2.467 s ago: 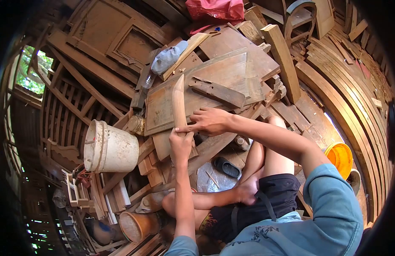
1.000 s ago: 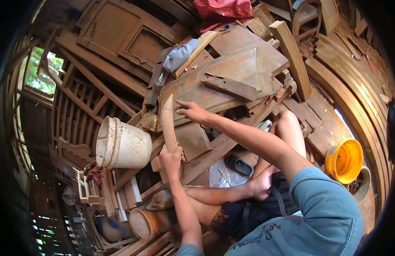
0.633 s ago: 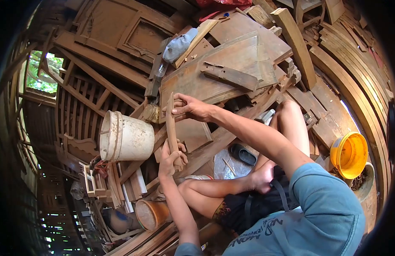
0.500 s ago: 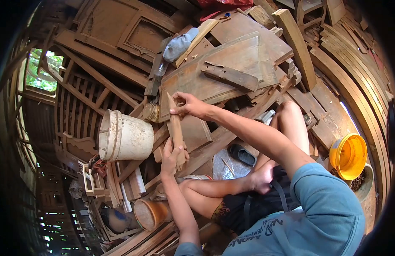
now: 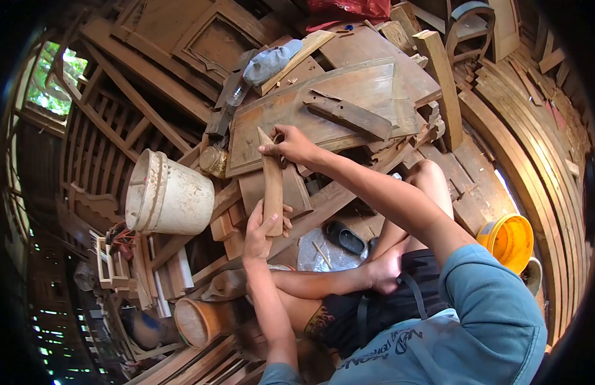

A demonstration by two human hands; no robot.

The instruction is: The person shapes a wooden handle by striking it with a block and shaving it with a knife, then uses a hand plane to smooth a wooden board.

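I hold a curved, tapered wooden piece (image 5: 271, 186) upright in front of me. My left hand (image 5: 262, 232) grips its lower end. My right hand (image 5: 291, 145) pinches it near the pointed top end. The piece stands over a stack of wooden boards and a carved panel (image 5: 336, 106). My bare knees and black shorts show below the hands.
A white plastic bucket (image 5: 166, 200) lies on its side left of the piece. A yellow bucket (image 5: 510, 240) sits at the right, a black sandal (image 5: 345, 237) under my knee, a brown pot (image 5: 198, 319) lower left. Planks, door panels and curved wood strips lie all around.
The wooden piece has been turned in my hands. My right hand slid from its lower part up to the tip; my left hand kept the bottom end.
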